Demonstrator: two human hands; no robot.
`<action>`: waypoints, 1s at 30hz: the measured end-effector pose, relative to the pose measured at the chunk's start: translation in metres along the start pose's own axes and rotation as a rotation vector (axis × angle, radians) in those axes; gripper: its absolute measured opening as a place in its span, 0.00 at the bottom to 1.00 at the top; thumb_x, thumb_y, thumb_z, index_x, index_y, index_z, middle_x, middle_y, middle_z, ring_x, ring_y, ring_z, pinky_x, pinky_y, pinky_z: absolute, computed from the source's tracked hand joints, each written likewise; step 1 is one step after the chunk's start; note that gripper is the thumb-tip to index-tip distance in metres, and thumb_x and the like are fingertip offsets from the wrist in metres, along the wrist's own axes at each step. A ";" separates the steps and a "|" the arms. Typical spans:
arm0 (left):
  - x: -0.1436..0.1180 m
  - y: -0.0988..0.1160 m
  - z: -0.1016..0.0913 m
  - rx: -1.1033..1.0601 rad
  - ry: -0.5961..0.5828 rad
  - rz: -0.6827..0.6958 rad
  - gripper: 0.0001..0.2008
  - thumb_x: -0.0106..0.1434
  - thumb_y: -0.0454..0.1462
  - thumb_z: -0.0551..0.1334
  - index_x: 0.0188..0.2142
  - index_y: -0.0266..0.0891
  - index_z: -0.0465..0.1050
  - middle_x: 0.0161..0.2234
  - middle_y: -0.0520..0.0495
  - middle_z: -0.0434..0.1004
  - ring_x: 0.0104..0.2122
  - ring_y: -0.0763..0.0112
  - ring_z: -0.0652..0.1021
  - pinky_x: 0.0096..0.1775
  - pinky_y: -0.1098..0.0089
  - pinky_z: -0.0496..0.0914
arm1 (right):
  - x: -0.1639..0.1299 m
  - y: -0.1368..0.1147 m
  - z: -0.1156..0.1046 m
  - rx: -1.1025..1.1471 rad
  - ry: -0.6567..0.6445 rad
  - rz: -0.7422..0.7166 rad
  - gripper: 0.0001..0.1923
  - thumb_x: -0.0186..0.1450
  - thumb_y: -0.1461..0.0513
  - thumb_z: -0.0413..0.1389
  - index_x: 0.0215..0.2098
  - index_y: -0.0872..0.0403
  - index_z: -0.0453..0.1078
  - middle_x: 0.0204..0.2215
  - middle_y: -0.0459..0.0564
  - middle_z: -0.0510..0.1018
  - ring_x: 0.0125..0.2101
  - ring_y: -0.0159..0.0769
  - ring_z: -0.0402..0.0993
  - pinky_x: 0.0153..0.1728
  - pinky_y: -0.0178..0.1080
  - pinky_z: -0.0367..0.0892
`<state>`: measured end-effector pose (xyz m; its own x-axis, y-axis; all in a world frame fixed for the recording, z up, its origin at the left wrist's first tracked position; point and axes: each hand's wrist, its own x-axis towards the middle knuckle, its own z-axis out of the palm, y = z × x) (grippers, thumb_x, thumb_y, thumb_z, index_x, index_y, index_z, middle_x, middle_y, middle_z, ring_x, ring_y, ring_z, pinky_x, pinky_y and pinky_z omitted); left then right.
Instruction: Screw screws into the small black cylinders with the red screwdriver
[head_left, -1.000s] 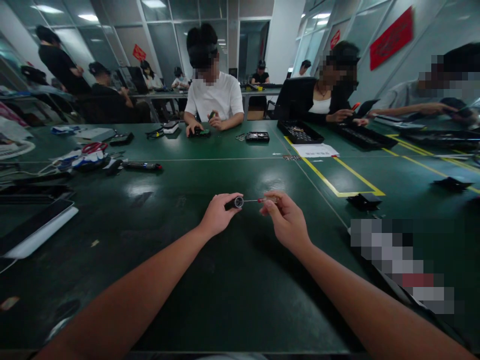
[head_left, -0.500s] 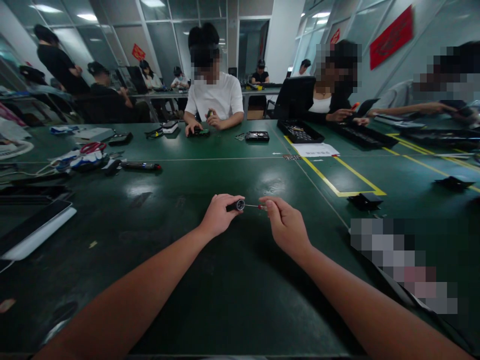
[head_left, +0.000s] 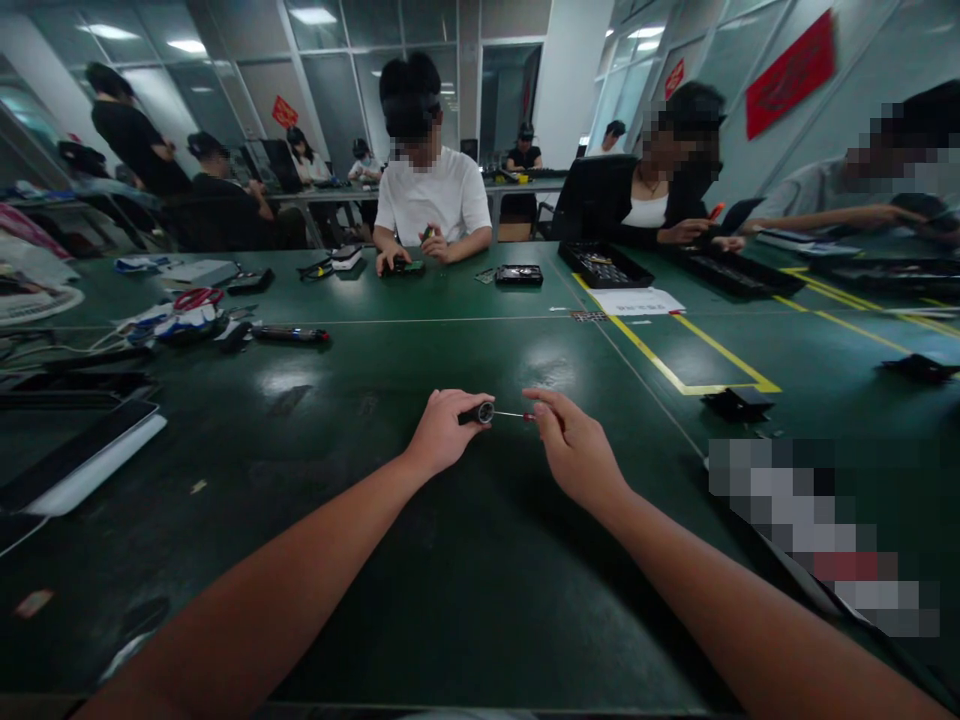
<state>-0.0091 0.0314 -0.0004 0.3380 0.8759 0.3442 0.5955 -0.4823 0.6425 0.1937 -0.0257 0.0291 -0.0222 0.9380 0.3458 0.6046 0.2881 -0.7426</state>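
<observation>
Over the middle of the green table, my left hand [head_left: 441, 432] is closed around a small black cylindrical part [head_left: 480, 411], whose round, ringed end faces me. My right hand [head_left: 577, 442] pinches the red handle of a small screwdriver [head_left: 513, 414] between thumb and fingers, the index finger stretched over it. The thin metal shaft points left and its tip meets the side of the cylindrical part. Whether the tip sits in a screw is too small to tell.
On the left lie a white-and-black device [head_left: 97, 458], a dark pen-like tool [head_left: 291, 335] and tangled cables [head_left: 184, 312]. Black brackets [head_left: 739, 404] and yellow tape [head_left: 694, 388] are on the right. Across the table, a person in a white shirt [head_left: 433, 195] handles parts near black trays [head_left: 606, 266].
The whole view has shifted slightly, so things appear a little further right. My right index finger has lifted and straightened along the screwdriver. Both hands keep their holds.
</observation>
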 end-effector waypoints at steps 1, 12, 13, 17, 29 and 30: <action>0.000 0.000 0.000 -0.004 0.006 -0.005 0.17 0.60 0.33 0.70 0.49 0.48 0.79 0.45 0.49 0.82 0.48 0.59 0.76 0.54 0.53 0.65 | 0.000 0.000 0.000 -0.002 -0.013 -0.018 0.19 0.72 0.56 0.47 0.55 0.53 0.72 0.32 0.50 0.81 0.26 0.37 0.73 0.30 0.39 0.65; -0.002 0.003 -0.002 0.008 0.012 -0.021 0.18 0.61 0.33 0.69 0.50 0.48 0.78 0.46 0.49 0.81 0.49 0.59 0.75 0.53 0.55 0.66 | 0.000 -0.001 -0.002 0.013 -0.034 0.071 0.23 0.74 0.51 0.43 0.57 0.53 0.70 0.28 0.49 0.78 0.28 0.39 0.74 0.33 0.41 0.66; -0.002 0.003 -0.002 0.007 0.014 -0.022 0.18 0.61 0.32 0.70 0.50 0.48 0.78 0.46 0.49 0.81 0.49 0.59 0.75 0.53 0.55 0.66 | 0.000 -0.001 -0.002 -0.004 -0.032 0.073 0.24 0.74 0.51 0.42 0.55 0.53 0.72 0.29 0.50 0.79 0.28 0.39 0.74 0.33 0.41 0.66; -0.001 0.001 -0.001 -0.006 0.011 -0.017 0.18 0.60 0.32 0.70 0.50 0.48 0.78 0.45 0.49 0.82 0.49 0.59 0.75 0.53 0.55 0.67 | -0.001 -0.002 -0.001 -0.031 -0.059 0.020 0.20 0.72 0.55 0.46 0.55 0.52 0.72 0.30 0.49 0.79 0.25 0.37 0.72 0.29 0.40 0.64; -0.001 0.002 -0.001 -0.002 0.017 0.000 0.18 0.59 0.32 0.71 0.49 0.46 0.79 0.45 0.49 0.82 0.48 0.60 0.76 0.53 0.55 0.66 | 0.002 -0.002 -0.002 -0.015 -0.035 0.100 0.25 0.73 0.51 0.42 0.54 0.54 0.73 0.28 0.50 0.78 0.27 0.40 0.73 0.32 0.41 0.65; -0.001 0.003 -0.001 -0.003 0.014 -0.001 0.18 0.59 0.32 0.71 0.49 0.46 0.79 0.45 0.49 0.82 0.48 0.60 0.75 0.53 0.55 0.66 | 0.002 -0.002 -0.002 -0.017 -0.041 0.096 0.23 0.72 0.52 0.43 0.54 0.54 0.73 0.28 0.49 0.78 0.27 0.39 0.73 0.31 0.41 0.64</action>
<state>-0.0085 0.0297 0.0018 0.3274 0.8765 0.3529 0.5938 -0.4814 0.6447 0.1936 -0.0252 0.0321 0.0039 0.9683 0.2498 0.6189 0.1939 -0.7612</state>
